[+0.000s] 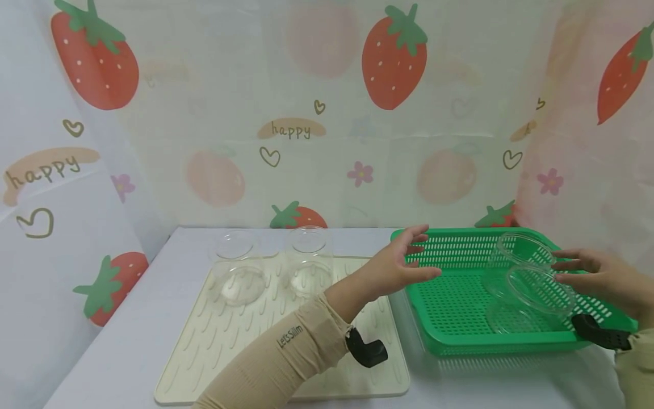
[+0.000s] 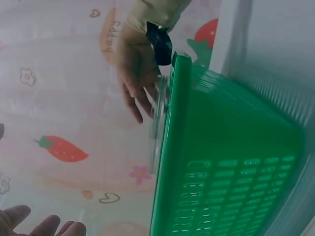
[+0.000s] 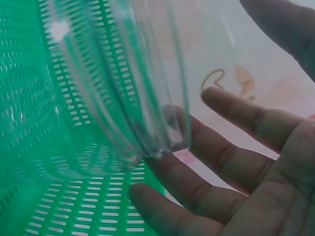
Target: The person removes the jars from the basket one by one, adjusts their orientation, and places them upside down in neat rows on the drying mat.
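Two clear plastic cups, a nearer one (image 1: 540,309) and a farther one (image 1: 493,272), stand in the right part of a green basket (image 1: 475,341). My right hand (image 1: 600,278) is beside their rims with its fingers extended. In the right wrist view its fingertips (image 3: 170,172) reach the rim of a clear cup (image 3: 113,83); firm contact is hard to tell. Over the basket's left edge hovers my left hand (image 1: 390,270), thumb and fingers spread, holding nothing. Two more clear cups, one on the left (image 1: 239,284) and one beside it (image 1: 310,278), stand on a cream mat.
The cream ridged mat (image 1: 199,358) lies left of the basket on a white table (image 1: 117,352). A clear tray (image 1: 416,324) shows beneath the basket. A strawberry-print curtain (image 1: 327,170) encloses the back and sides. Black wrist mounts (image 1: 367,347) sit on both forearms.
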A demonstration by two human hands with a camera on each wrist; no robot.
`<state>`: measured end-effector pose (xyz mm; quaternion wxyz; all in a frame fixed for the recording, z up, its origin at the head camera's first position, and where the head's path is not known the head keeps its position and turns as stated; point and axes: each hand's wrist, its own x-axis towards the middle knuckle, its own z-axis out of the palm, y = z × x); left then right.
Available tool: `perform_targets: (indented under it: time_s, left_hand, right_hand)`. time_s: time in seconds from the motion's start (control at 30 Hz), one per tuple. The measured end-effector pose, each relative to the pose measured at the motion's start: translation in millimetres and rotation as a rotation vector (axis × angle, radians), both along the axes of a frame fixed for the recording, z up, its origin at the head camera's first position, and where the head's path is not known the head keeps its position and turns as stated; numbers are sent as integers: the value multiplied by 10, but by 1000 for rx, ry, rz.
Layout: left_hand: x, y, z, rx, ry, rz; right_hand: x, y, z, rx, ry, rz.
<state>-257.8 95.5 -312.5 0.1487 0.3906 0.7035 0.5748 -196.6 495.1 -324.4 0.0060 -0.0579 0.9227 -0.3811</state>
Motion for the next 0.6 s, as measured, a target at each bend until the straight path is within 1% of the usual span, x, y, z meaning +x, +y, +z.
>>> perform_targets:
  time_s: [0.13, 0.3, 0.47, 0.6]
  left_hand:
    - [4, -3, 0, -5, 2, 4]
    - [-6, -17, -17, -18, -2, 11]
    - [-20, -49, -21, -29, -2, 23]
    - [-27, -74, -15, -31, 1, 32]
  right_hand:
    - [-3, -17, 4, -26, -74, 18]
    - [10, -124, 46, 3, -154, 36]
    - [-7, -228, 85, 16, -183, 66]
    - [-48, -327, 109, -14, -201, 100]
